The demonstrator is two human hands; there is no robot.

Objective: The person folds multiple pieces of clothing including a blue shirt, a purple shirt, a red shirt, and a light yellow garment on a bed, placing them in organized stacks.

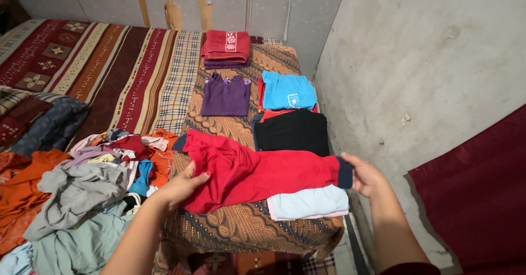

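a bedroom in a simple home, used for sorting laundry

a bed [241,228] with a brown patterned cover stands against a bare concrete wall [416,61]. a striped blanket [109,66] lies over it, folded clothes [287,91] are in neat stacks, and a loose heap of unfolded clothes [82,198] is at the left.

A red garment [257,171] with dark cuffs is lying over pale blue folds [309,202], brown batik cloth [241,225] is showing beneath, purple top [226,95] and turquoise shirt [287,90] beyond.
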